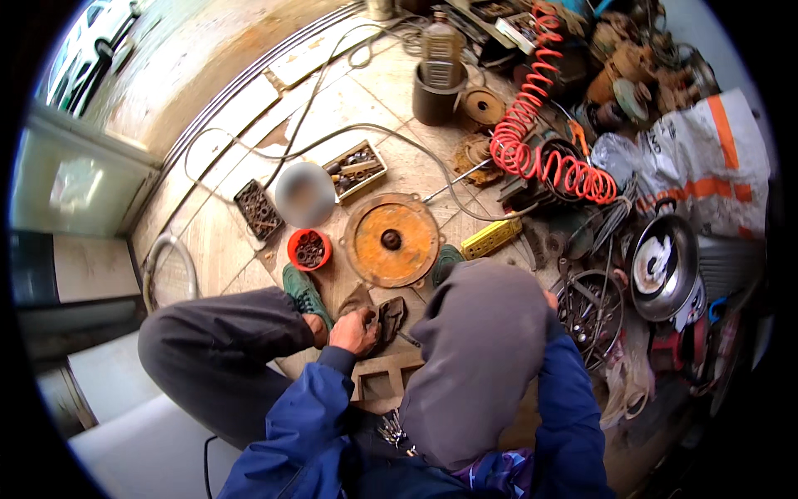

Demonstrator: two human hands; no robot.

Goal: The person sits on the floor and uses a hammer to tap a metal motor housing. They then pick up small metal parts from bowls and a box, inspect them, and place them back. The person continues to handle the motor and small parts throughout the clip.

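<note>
My left hand (353,331) rests low between my knees, fingers curled on a small dark metal part (387,318) that lies on a concrete block (384,378). My right hand is hidden behind my raised right knee (478,349); only the blue sleeve (565,391) shows. Just ahead of my feet lies a round rusty orange metal disc (391,239) with a dark hub. A red bowl (309,249) of dark small parts stands to its left, beside my green shoe (303,291).
Two trays of rusty parts (258,209) (356,170) lie on the tiled floor. A red coiled hose (540,133), a yellow tool (490,239), a dark bucket (436,91), a round metal housing (663,266) and a white sack (698,158) crowd the right. Cables cross the floor.
</note>
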